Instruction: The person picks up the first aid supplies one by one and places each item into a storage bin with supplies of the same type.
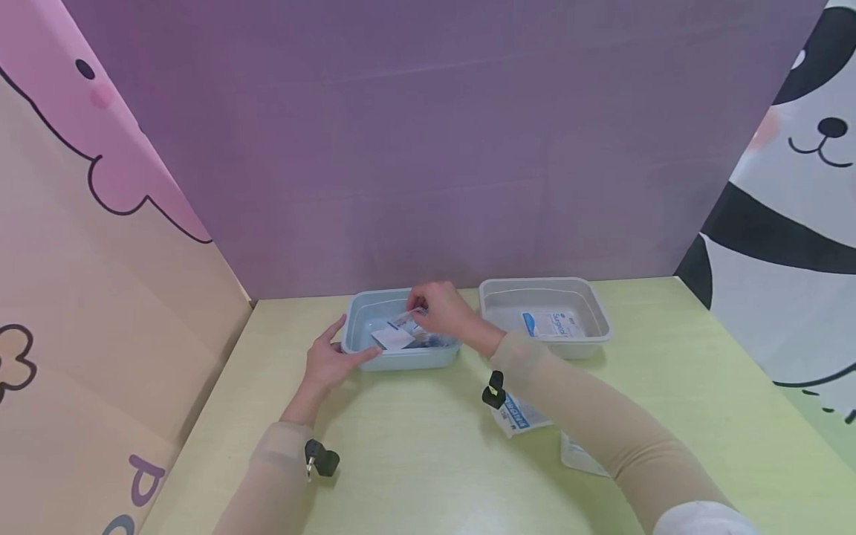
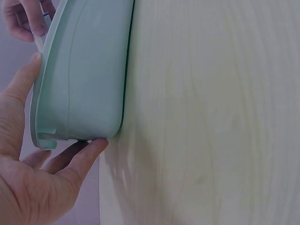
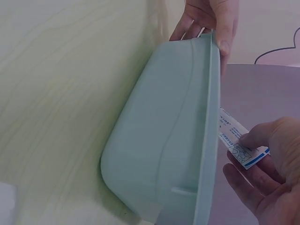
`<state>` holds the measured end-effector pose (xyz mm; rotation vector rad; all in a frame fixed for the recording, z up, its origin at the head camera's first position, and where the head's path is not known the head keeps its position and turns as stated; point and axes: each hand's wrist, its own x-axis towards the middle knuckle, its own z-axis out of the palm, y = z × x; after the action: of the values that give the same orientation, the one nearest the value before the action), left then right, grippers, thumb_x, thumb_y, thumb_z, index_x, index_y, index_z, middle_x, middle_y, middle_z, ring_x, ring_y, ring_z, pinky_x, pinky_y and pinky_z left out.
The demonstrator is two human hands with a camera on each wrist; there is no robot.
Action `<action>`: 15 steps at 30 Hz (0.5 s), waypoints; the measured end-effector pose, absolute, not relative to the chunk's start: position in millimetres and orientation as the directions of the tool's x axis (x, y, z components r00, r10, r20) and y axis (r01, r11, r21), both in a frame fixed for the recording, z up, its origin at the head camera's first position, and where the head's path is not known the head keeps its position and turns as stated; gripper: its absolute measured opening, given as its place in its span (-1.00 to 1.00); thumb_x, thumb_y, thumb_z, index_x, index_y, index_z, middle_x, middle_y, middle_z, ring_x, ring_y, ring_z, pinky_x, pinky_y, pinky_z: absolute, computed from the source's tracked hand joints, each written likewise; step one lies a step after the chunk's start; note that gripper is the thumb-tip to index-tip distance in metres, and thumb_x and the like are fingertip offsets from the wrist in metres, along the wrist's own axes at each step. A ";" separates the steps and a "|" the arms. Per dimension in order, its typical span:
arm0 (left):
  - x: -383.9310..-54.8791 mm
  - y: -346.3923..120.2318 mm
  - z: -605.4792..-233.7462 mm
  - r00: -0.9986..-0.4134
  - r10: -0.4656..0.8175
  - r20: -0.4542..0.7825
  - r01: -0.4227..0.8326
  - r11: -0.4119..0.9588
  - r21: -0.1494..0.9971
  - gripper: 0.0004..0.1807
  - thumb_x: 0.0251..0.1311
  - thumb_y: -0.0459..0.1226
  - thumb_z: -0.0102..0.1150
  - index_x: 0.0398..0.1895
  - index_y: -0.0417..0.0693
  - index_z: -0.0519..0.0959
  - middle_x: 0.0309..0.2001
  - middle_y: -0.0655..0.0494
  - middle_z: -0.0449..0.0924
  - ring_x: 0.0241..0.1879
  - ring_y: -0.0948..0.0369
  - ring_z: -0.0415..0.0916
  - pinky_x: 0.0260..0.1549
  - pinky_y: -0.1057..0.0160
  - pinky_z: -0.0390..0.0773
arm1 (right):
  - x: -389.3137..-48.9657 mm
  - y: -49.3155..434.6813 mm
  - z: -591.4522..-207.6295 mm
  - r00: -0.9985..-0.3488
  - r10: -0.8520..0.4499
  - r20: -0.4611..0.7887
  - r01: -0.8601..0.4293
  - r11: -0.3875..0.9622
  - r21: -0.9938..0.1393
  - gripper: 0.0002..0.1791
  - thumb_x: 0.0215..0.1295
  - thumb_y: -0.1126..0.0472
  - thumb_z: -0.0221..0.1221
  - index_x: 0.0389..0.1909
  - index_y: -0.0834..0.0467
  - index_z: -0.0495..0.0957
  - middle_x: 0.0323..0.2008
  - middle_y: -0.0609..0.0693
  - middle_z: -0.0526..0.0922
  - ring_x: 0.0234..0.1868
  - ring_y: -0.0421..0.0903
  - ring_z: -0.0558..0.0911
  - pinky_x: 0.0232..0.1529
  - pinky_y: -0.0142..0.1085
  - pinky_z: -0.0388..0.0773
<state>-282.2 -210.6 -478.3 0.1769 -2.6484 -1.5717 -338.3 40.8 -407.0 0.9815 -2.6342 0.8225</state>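
Observation:
My left hand (image 1: 329, 362) grips the left end of a light blue-green plastic tub (image 1: 414, 361). In the left wrist view its thumb lies along the rim and its fingertips touch the tub's end wall. Over the tub's right part, my right hand (image 1: 443, 308) pinches a small flat white packet (image 3: 236, 136) with blue print and a line drawing, between thumb and fingers. Inside the tub lie a white card-like piece (image 1: 393, 339) and some clear and blue packaging, partly hidden by the right hand and the rim.
To the right stands a grey-white tub (image 1: 591, 345) holding a packet labelled "Surgical" (image 1: 551, 325). A blue-and-white packet (image 1: 518, 414) and a clear-white item (image 1: 580, 456) lie on the table, partly under the right forearm. A purple wall (image 1: 428, 186) rises behind the tubs.

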 end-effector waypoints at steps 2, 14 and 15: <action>-281.7 -210.7 -478.0 -0.992 -0.127 -0.011 -0.070 0.469 0.880 0.17 0.04 -0.01 0.67 0.69 0.04 0.20 0.30 -0.39 0.62 0.22 -0.15 0.70 -0.23 0.33 0.62 | -338.6 39.9 -409.6 -0.756 -0.541 0.368 -0.654 0.623 -0.429 -0.94 0.28 0.38 0.35 -0.29 0.18 0.77 -0.31 0.04 0.83 -0.25 -0.09 0.75 -0.11 -0.22 0.71; -281.3 -210.9 -477.0 -0.992 -0.124 -0.017 -0.072 0.455 0.888 0.17 0.05 -0.02 0.67 0.69 0.03 0.20 0.30 -0.40 0.62 0.21 -0.14 0.70 -0.28 0.36 0.57 | -338.3 36.6 -418.5 -0.785 -0.542 0.300 -0.619 0.668 -0.414 -0.94 0.33 0.30 0.34 -0.30 0.09 0.77 -0.32 -0.05 0.83 -0.26 -0.17 0.74 -0.06 -0.22 0.69; -281.2 -210.7 -477.1 -0.992 -0.123 -0.017 -0.071 0.452 0.889 0.17 0.04 -0.02 0.68 0.69 0.03 0.20 0.29 -0.40 0.62 0.20 -0.13 0.71 -0.28 0.36 0.57 | -338.0 36.4 -418.8 -0.785 -0.543 0.300 -0.619 0.668 -0.412 -0.94 0.31 0.30 0.35 -0.30 0.09 0.77 -0.32 -0.05 0.84 -0.26 -0.17 0.74 -0.06 -0.21 0.68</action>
<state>-281.2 -210.7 -477.1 0.1762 -2.6342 -1.6090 -338.0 36.4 -418.8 0.9572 -2.7287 0.7588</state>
